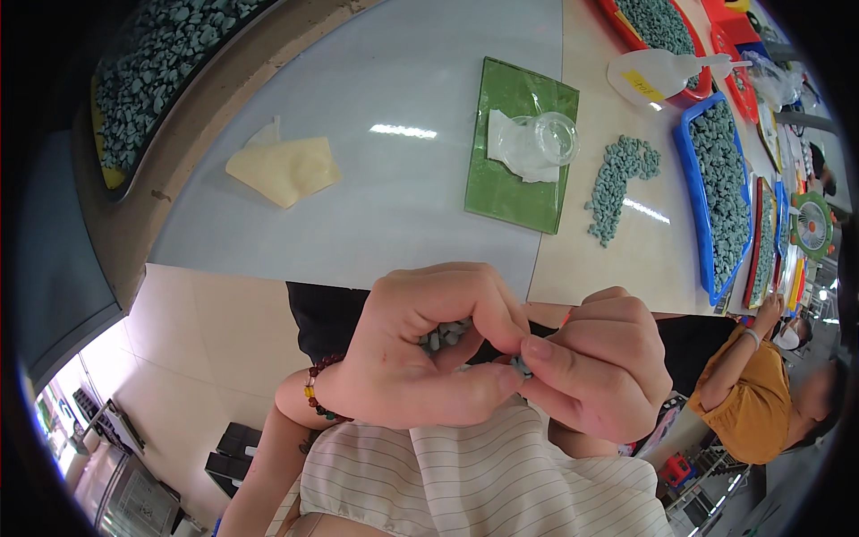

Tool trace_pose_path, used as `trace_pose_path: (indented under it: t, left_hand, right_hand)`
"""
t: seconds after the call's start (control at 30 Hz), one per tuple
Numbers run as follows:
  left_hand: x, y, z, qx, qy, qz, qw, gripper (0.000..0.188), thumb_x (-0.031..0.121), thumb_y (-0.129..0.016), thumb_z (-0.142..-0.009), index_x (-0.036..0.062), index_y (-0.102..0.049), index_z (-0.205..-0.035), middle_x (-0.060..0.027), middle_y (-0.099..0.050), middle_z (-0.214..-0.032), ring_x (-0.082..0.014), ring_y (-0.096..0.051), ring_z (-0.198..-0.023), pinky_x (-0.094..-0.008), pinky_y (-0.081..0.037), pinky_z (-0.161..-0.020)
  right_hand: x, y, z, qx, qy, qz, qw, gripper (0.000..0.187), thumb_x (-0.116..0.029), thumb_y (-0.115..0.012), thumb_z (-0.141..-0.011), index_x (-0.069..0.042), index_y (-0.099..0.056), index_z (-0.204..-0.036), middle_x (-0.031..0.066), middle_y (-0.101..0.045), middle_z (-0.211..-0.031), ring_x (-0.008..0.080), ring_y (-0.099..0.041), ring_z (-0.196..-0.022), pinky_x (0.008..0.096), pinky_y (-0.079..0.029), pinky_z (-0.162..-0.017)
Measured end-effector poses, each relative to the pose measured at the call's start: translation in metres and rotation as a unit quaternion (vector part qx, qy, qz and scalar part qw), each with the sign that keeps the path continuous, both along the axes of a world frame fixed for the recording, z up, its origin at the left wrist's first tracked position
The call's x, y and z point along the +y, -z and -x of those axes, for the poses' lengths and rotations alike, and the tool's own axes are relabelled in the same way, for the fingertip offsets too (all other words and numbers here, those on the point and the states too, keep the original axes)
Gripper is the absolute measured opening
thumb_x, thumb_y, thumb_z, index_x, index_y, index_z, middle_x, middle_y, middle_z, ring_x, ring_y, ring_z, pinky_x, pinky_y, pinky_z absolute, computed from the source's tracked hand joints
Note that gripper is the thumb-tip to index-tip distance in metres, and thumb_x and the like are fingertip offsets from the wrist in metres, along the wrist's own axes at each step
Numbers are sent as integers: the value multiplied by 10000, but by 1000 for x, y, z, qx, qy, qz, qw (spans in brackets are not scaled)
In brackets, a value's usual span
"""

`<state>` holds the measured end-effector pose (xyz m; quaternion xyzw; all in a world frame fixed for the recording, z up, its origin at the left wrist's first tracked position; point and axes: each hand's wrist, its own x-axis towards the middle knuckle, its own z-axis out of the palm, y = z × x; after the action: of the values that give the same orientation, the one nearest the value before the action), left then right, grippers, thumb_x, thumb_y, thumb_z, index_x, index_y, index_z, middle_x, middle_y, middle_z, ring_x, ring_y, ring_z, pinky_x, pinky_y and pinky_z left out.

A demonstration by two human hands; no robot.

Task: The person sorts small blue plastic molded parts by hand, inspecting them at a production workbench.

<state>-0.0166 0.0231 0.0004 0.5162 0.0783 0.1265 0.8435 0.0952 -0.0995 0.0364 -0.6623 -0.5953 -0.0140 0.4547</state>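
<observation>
My left hand (429, 345) is curled in front of my body. In its palm lie several small grey-green pieces (445, 336), partly covered by the fingers. My right hand (599, 367) meets it with a pinch of thumb and index finger. One small grey-green piece (520, 364) shows between the fingertips of both hands; its exact shape is mostly hidden. On the table beyond, to the right, lies a loose patch of similar grey-green pieces (610, 183).
A green mat (514, 201) carries a white tissue (514, 157) and a small clear cup (556, 139). Right of it are a blue tray (701, 210), a red tray (626, 25) and a squeeze bottle (640, 76). Yellowish paper (286, 170) lies left. A co-worker (747, 385) sits right.
</observation>
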Motion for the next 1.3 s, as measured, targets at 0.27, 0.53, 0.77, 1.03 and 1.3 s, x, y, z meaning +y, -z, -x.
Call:
trace_pose_path:
  t: [0.27,0.53,0.77,1.03,1.3]
  left_hand:
    - [0,1,0,-14,-17,-12,1000,144,94,-661,-616,41,-539,-670,-94,-588,-743,-106,-488,-590,-219,-364,-519]
    - [0,1,3,4,20,32,999,142,87,-654,-622,37,-545,-696,-84,-586,-760,-94,-466,-599,-209,-354,-529]
    - [8,-5,3,52,76,55,994,259,141,-692,-632,-1,-551,-797,-81,-582,-792,-61,-410,-541,-178,-291,-472]
    - [17,6,4,-124,-65,407,902,230,12,-373,-761,15,-489,-960,-93,-562,-857,-104,-474,-572,-194,-319,-462]
    - [14,-9,2,-3,-123,353,927,230,214,-317,-957,45,-425,-844,-33,-416,-635,-98,-389,-491,-183,-285,-440]
  right_hand:
    - [2,4,2,10,-2,-15,1000,364,-37,-700,-460,5,-668,-821,34,-538,-701,161,-518,-573,248,-413,-475]
    - [1,2,4,13,-1,-12,1000,381,-37,-694,-451,10,-667,-829,40,-537,-699,164,-516,-571,248,-413,-473]
    - [2,3,2,39,11,-22,999,351,-41,-737,-485,4,-659,-825,44,-548,-710,178,-513,-565,259,-416,-478]
    - [-35,2,-92,-24,443,-110,889,268,0,-686,-706,11,-630,-969,3,-605,-749,44,-488,-619,166,-376,-564]
    - [-38,13,-107,-40,409,1,912,156,-40,-640,-768,-13,-647,-921,11,-605,-733,48,-500,-611,179,-377,-537]
